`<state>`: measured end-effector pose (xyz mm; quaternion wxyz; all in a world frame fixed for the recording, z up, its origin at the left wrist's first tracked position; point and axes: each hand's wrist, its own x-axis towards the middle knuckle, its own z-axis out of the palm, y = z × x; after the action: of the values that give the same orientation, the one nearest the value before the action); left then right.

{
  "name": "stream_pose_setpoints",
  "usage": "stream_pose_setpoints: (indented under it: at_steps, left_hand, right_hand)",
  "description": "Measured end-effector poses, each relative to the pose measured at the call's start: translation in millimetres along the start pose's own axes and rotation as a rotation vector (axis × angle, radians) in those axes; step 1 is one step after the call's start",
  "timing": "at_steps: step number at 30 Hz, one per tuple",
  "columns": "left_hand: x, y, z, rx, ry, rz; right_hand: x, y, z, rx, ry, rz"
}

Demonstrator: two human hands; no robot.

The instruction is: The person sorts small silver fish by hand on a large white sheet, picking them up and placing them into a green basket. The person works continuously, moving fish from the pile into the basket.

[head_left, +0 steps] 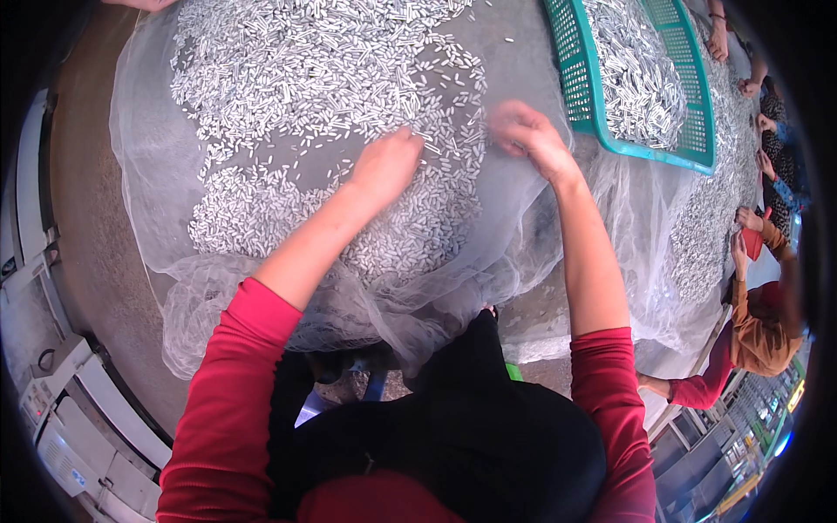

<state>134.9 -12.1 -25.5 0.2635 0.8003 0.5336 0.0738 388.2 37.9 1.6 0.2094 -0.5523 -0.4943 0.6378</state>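
A wide spread of small silvery rod-like pieces (261,78) lies on a sheet of white netting (153,157) in front of me. My left hand (388,166) is at the middle of the spread, its fingers curled closed. Several pieces lie right at its fingertips, but what it grips is hidden. To the right, at the edge of the pieces, my right hand (534,139) hovers over the netting. Motion smears its fingers, so I cannot tell if it holds anything.
A green plastic basket (706,131) full of silvery pieces stands at the upper right. Beyond it lie more pieces (697,253) and several people's hands along the right. Another person's hand (144,3) shows at the top left. Bunched netting (261,296) hangs at the near edge.
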Motion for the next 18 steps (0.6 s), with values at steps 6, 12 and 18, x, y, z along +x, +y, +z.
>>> stream_pose_setpoints:
  at_steps: [6, 12, 18]
  left_hand:
    - [8.0, -4.6, -22.9, -0.310, -0.052, -0.184]
    - [40.6, 5.7, -65.6, -0.411, 0.064, -0.238]
    - [176.9, 124.9, -97.3, -0.539, 0.251, 0.200]
  right_hand:
    - [16.7, 7.6, 20.7, -1.012, 0.112, -0.183]
    - [-11.8, -23.6, 25.8, -0.946, 0.351, -0.414]
    - [-57.0, -97.9, -98.9, -0.554, 0.854, -0.445]
